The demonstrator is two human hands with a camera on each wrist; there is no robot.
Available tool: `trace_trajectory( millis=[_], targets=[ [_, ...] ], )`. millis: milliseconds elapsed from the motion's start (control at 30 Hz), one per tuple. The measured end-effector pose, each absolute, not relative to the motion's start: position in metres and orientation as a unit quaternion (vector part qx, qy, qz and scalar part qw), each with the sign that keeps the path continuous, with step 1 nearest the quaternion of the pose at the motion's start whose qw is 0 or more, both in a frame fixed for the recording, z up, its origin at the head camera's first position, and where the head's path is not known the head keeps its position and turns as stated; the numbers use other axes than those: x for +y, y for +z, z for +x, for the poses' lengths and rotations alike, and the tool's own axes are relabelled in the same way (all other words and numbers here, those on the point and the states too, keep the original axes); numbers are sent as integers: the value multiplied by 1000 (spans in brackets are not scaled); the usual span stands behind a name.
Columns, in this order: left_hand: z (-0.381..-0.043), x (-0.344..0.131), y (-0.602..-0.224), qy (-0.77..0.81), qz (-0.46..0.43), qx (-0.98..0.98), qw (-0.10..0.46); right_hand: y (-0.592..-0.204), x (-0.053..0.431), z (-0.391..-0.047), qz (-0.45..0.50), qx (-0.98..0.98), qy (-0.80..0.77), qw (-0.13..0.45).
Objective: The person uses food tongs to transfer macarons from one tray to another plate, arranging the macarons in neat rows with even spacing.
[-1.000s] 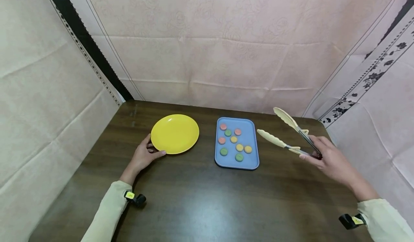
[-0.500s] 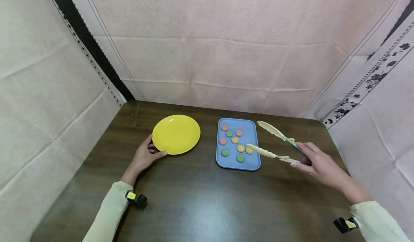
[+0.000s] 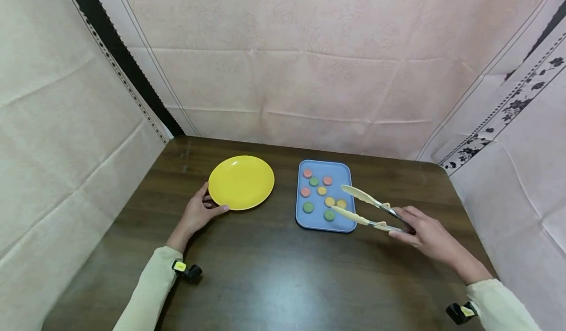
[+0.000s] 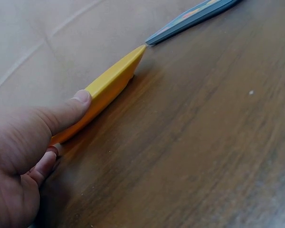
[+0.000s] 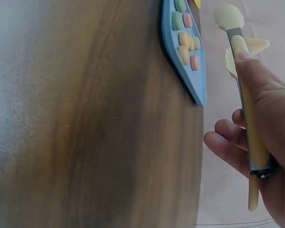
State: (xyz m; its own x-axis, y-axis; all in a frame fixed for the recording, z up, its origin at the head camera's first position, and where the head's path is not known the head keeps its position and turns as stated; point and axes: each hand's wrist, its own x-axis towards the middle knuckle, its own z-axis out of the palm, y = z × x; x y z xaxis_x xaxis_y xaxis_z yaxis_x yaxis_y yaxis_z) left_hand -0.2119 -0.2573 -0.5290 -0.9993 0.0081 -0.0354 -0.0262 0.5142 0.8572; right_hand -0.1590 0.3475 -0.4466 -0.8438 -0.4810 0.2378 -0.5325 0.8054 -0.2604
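My left hand (image 3: 199, 213) holds the near left rim of a round yellow plate (image 3: 241, 182). In the left wrist view the thumb (image 4: 71, 111) lies on the plate's edge, with the other fingers lower down beside it. My right hand (image 3: 426, 235) grips metal tongs with cream tips (image 3: 359, 194), their two arms spread apart. These tips hang over the right part of a blue tray (image 3: 311, 222), close to a yellow macaron (image 3: 341, 204). Nothing sits between the tips. Pink, green and yellow macarons (image 3: 308, 207) lie scattered on the tray.
Both plate and tray stand toward the back of a dark wooden table (image 3: 247, 282). A pale cloth (image 3: 283, 85) hangs behind the table, and further cloths hang at its left and right sides.
My right hand has moved left with the tongs, from beside the tray to over its right part. The tong arms have drawn closer together. My left hand stays at the plate.
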Motion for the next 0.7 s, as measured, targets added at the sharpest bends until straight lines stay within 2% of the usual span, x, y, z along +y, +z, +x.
trace_trajectory(
  millis=[700],
  targets=[
    [-210,-257,-529,487,-6,873,20,-469,341,-160,292,-943,145,69]
  ],
)
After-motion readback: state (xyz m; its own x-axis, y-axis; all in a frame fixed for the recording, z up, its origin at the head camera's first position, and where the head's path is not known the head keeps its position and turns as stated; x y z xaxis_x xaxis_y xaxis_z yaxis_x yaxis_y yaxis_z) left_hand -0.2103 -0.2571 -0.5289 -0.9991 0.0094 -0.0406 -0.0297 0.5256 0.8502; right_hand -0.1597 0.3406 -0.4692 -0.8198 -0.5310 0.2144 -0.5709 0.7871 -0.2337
